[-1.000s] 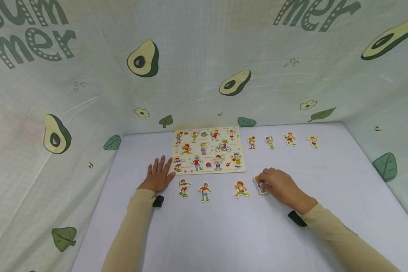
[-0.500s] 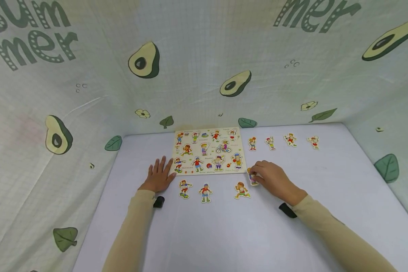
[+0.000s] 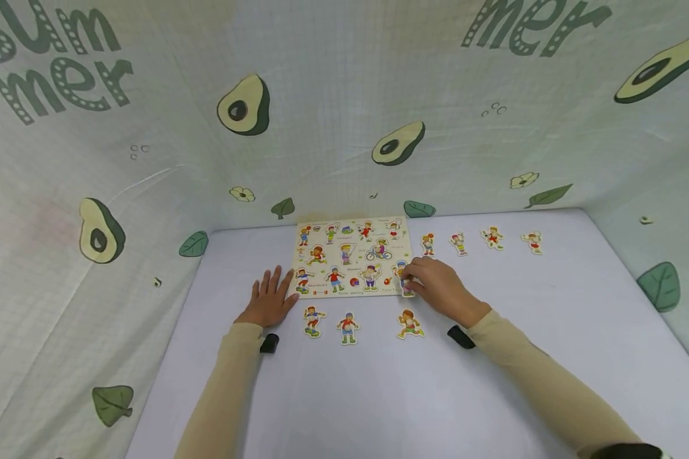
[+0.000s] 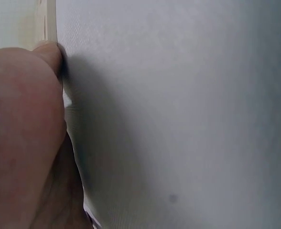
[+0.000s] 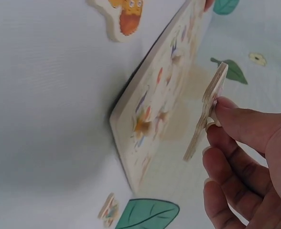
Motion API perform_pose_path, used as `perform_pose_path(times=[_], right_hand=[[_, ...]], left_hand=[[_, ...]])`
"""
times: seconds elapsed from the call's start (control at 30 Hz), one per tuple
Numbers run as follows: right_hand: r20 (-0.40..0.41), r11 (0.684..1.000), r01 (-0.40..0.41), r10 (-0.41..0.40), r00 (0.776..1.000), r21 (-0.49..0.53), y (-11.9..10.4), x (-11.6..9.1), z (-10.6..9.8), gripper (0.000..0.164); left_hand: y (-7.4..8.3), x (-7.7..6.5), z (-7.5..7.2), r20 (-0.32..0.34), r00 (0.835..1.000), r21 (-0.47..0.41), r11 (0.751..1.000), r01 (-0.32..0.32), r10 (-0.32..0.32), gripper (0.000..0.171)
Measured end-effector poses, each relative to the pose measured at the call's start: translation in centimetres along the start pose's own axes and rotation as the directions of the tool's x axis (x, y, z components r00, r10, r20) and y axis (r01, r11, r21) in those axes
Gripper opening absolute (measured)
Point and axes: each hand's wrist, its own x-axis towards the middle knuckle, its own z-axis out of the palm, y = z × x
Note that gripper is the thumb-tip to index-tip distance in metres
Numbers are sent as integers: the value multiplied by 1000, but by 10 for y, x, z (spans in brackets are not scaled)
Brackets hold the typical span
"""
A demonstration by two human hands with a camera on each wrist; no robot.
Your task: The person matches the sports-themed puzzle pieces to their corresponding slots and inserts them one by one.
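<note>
My right hand (image 3: pixel 444 288) pinches a wooden puzzle piece (image 5: pixel 211 90) of a child figure between thumb and fingers. In the right wrist view the piece is edge-on and raised above the puzzle board (image 5: pixel 126 102); its picture faces mostly away. From the head view it overlaps the front right corner of the board (image 3: pixel 358 261), near a blue-capped figure. My left hand (image 3: pixel 268 301) lies flat with fingers spread at the board's left edge, its thumb (image 4: pixel 49 55) against the board's side in the left wrist view.
Loose figure pieces lie in front of the board: a skateboarder (image 3: pixel 313 322), a roller skater (image 3: pixel 348 328) and a runner (image 3: pixel 409 324). Several more stand in a row to its right, among them a footballer (image 3: pixel 492 238). A printed cloth (image 3: pixel 321 76) hangs behind the table.
My right hand has moved left and away from me, carrying the puzzle piece from the table beside the runner to over the board's front right corner. My left hand stays put.
</note>
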Motion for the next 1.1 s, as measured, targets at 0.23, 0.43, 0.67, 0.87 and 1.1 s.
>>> perform_pose_path(times=[0.23,0.43,0.67,0.87,1.1], right_hand=[[11,1000,8,-8,1000,15,-7,21,3,16],[29,999,22,-23,999,35,-9,39,8,14],[46,998,24,-26,999,51,-13,60,13,12],[85,999,8,-11,996,34,-19,76,17,13],[94,999,6,-10,996,39,-22,94,20,11]], left_hand=[[1,-2,-1,4,1000,-15,1000,8,-7,71],[-2,1,3,-6,1000,-1,1000,5,-5,72],[-3,1,5,-17,1000,6,1000,-3,3,72],[-2,-1,4,-15,1000,-6,1000,-7,7,72],[0,-2,2,-10,1000,8,1000,-2,2,71]])
